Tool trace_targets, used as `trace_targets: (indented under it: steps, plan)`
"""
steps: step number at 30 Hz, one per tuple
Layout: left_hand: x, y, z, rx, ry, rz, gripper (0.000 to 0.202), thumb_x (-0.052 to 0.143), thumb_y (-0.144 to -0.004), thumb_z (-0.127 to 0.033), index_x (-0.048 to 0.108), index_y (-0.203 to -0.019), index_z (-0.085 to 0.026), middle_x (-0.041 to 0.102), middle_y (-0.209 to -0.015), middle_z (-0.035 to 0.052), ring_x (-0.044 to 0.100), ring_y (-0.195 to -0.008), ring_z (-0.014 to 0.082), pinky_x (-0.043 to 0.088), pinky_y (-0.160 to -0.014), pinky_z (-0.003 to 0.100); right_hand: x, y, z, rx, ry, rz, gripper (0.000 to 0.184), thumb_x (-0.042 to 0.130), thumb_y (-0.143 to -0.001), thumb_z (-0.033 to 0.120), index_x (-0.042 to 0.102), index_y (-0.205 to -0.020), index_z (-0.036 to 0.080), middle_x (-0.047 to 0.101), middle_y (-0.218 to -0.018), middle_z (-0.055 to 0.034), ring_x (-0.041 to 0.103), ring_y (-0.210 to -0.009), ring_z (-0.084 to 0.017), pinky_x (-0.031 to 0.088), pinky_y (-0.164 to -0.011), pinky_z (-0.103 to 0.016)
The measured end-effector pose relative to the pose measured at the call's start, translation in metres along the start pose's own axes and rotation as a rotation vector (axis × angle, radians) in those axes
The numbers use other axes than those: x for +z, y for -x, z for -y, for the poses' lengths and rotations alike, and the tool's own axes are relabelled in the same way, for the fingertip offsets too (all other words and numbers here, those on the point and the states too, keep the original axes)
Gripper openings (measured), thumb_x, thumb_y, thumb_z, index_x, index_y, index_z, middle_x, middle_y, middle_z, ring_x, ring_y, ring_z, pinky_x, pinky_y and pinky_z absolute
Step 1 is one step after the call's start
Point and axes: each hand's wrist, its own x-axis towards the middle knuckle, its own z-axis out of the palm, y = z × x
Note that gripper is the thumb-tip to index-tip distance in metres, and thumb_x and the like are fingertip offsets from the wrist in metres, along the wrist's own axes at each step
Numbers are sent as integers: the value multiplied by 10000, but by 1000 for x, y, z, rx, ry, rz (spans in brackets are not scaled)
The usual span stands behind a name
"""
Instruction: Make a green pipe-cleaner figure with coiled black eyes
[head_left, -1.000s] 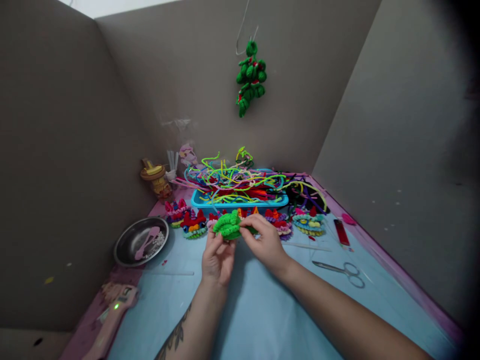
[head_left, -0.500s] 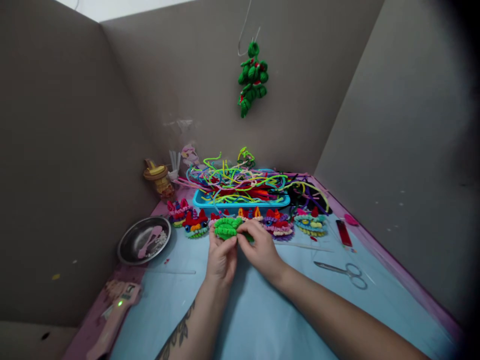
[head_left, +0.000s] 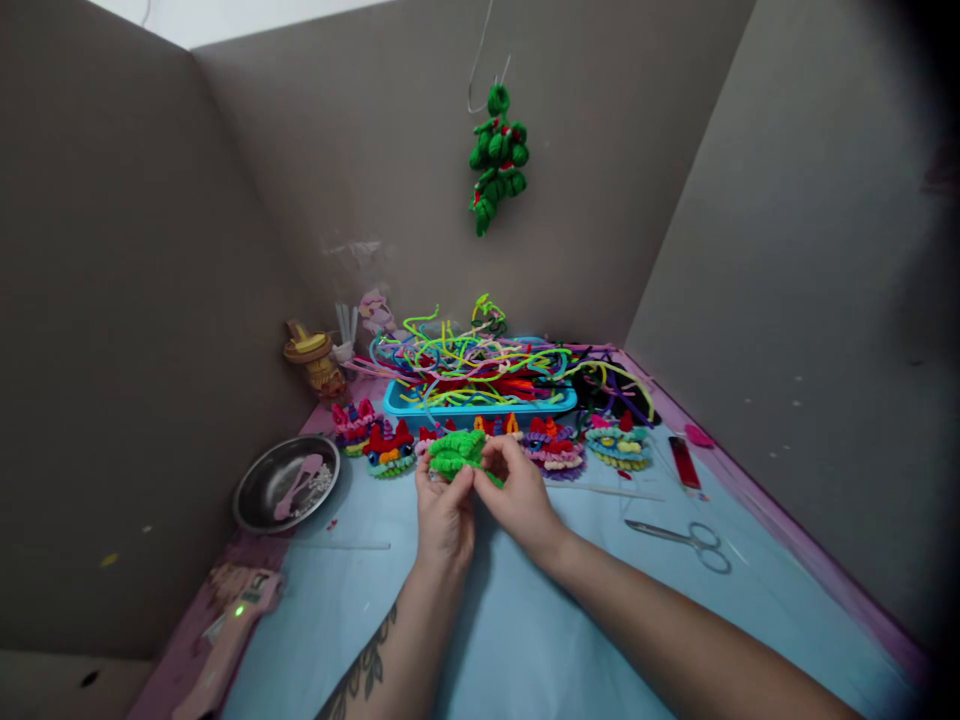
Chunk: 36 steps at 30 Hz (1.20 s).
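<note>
Between my two hands is a bright green pipe-cleaner piece (head_left: 454, 452), made of curled fuzzy rows. My left hand (head_left: 444, 510) grips it from the left and below, with the thumb pressed near its lower edge. At its right side the fingers of my right hand (head_left: 519, 490) are pinched on it, close to the left thumb. The right fingertips partly cover its right end. Just behind the hands stands a row of finished colourful pipe-cleaner figures, among them a red one (head_left: 390, 447) and a purple and pink one (head_left: 555, 447).
A blue tray (head_left: 480, 408) heaped with loose pipe cleaners stands at the back. Left are a metal bowl (head_left: 251, 497) and a pink glue gun (head_left: 225, 645) with a green light. Right lie scissors (head_left: 679, 540) and a red box (head_left: 685, 463). A green ornament (head_left: 499, 160) hangs above.
The green piece has tilted a little in my hands, and its rows look more spread. My fingers have shifted slightly on it. The whole view has moved a little.
</note>
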Motion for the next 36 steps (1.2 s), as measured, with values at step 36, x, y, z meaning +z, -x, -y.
trace_targets:
  steps: [36]
  plan:
    - [-6, -17, -19, -39, 129, -94, 180, 612, -763, -29, 604, -889, -158, 693, -838, 18, 671, -767, 102, 528, -757, 208, -1, -8, -3, 239, -398, 32, 112, 631, -718, 277, 572, -767, 194, 597, -626, 15, 588, -564, -145, 490, -531, -265]
